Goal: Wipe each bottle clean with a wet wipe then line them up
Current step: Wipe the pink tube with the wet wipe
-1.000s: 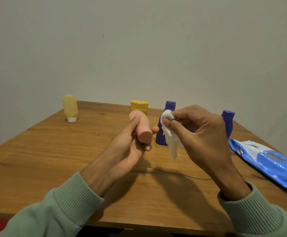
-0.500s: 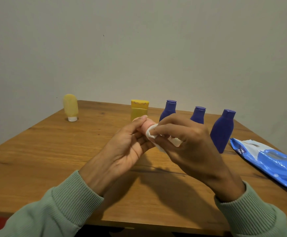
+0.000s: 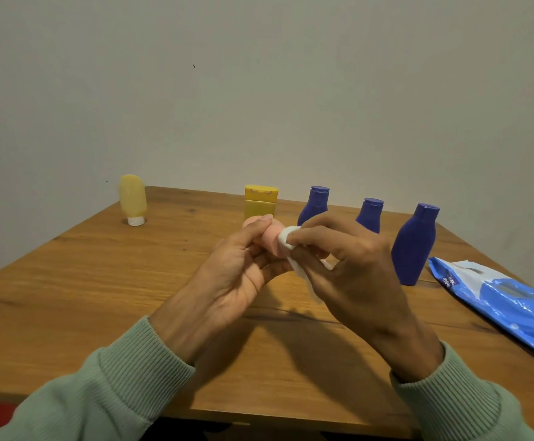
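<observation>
Pink bottle (image 3: 270, 242) gripped in left hand (image 3: 234, 278); wet wipe (image 3: 286, 241) pinched onto it by right hand (image 3: 351, 272); wipes pack (image 3: 507, 300) right of pink bottle.

1. Above the middle of the wooden table (image 3: 100, 281), the left hand (image 3: 237, 275) grips a pink bottle (image 3: 270, 241), thumb on top.
2. The right hand (image 3: 351, 268) pinches a white wet wipe (image 3: 288, 241) against the bottle's near end.
3. A pale yellow tube (image 3: 132, 198) stands on its white cap near the far left corner.
4. A yellow bottle (image 3: 261, 202) stands by the far edge.
5. To its right, the far blue bottle (image 3: 315, 205), middle blue bottle (image 3: 370, 214) and near blue bottle (image 3: 413, 246) stand upright in a slanting row.
6. A blue wipe pack (image 3: 507, 300) lies flat along the right edge.
</observation>
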`<action>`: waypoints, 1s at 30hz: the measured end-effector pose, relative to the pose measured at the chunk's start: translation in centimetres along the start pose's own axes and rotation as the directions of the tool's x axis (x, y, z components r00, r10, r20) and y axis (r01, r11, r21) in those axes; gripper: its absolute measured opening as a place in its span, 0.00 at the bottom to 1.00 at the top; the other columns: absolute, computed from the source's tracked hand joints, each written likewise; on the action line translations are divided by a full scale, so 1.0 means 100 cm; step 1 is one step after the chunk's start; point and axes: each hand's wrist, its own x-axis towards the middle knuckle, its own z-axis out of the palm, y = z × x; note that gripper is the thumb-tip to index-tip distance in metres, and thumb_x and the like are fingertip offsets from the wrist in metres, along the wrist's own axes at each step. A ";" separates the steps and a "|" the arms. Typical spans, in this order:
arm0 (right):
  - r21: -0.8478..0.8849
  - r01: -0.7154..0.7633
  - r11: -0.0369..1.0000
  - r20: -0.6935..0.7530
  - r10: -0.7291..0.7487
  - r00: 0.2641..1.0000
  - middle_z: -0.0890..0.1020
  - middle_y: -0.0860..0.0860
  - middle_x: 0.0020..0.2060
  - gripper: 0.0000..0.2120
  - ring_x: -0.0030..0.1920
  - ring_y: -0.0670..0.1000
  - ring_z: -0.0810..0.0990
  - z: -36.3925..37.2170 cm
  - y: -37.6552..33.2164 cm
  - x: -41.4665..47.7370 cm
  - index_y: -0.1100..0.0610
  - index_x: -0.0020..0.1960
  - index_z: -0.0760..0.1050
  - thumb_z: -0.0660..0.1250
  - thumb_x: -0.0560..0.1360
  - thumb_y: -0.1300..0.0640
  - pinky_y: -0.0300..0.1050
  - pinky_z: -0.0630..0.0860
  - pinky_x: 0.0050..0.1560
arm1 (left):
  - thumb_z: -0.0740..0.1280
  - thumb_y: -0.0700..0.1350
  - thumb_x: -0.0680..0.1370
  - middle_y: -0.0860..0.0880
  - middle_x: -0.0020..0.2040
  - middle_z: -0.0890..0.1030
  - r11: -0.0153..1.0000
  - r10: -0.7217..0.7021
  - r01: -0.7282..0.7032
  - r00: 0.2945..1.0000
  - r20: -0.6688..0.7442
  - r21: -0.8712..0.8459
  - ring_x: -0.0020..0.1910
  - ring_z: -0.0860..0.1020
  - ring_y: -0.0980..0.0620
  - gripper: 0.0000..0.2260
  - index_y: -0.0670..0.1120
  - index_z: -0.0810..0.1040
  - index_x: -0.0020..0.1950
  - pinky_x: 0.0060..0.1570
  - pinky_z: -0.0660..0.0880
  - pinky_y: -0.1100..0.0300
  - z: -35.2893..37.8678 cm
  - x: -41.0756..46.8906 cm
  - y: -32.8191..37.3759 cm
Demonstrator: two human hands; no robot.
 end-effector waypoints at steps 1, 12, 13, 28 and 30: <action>-0.001 0.023 1.000 0.004 -0.023 1.000 0.81 0.53 0.44 0.09 0.44 0.46 0.78 0.002 -0.002 -0.001 0.61 0.48 0.80 0.72 0.70 0.59 0.27 0.73 0.41 | 0.67 0.42 0.76 0.37 0.48 0.81 1.000 -0.003 0.003 1.000 0.004 0.001 0.40 0.83 0.45 0.21 0.36 0.70 0.66 0.35 0.82 0.54 0.000 0.000 -0.001; 0.041 -0.005 0.999 -0.025 0.006 1.000 0.80 0.53 0.44 0.08 0.44 0.44 0.76 0.004 0.000 -0.002 0.61 0.48 0.80 0.72 0.70 0.62 0.31 0.75 0.46 | 0.68 0.42 0.73 0.37 0.45 0.82 1.000 -0.006 0.006 1.000 0.005 -0.016 0.39 0.84 0.45 0.23 0.37 0.70 0.66 0.35 0.82 0.54 0.001 0.000 -0.003; 0.036 -0.024 0.999 -0.039 0.025 0.999 0.80 0.53 0.44 0.08 0.44 0.43 0.76 0.003 0.001 -0.001 0.61 0.49 0.80 0.72 0.70 0.62 0.30 0.74 0.46 | 0.69 0.42 0.72 0.37 0.44 0.82 1.000 -0.005 0.005 1.000 0.006 -0.018 0.39 0.84 0.45 0.24 0.37 0.70 0.66 0.35 0.82 0.53 0.001 0.000 -0.003; 0.033 0.048 0.998 0.010 -0.048 0.999 0.81 0.54 0.45 0.11 0.46 0.45 0.76 -0.003 -0.006 0.003 0.62 0.51 0.80 0.70 0.70 0.59 0.27 0.72 0.47 | 0.65 0.43 0.78 0.39 0.39 0.82 0.999 0.007 -0.006 0.999 0.034 -0.042 0.35 0.83 0.48 0.17 0.36 0.72 0.64 0.33 0.80 0.57 -0.001 0.002 0.001; -0.014 0.051 0.999 -0.001 -0.052 0.999 0.81 0.55 0.45 0.12 0.45 0.45 0.77 0.000 -0.005 0.002 0.62 0.51 0.80 0.70 0.70 0.59 0.27 0.72 0.46 | 0.65 0.43 0.78 0.39 0.40 0.82 0.999 -0.012 0.013 0.999 0.047 -0.030 0.36 0.83 0.47 0.18 0.36 0.72 0.64 0.33 0.80 0.57 -0.001 0.000 -0.002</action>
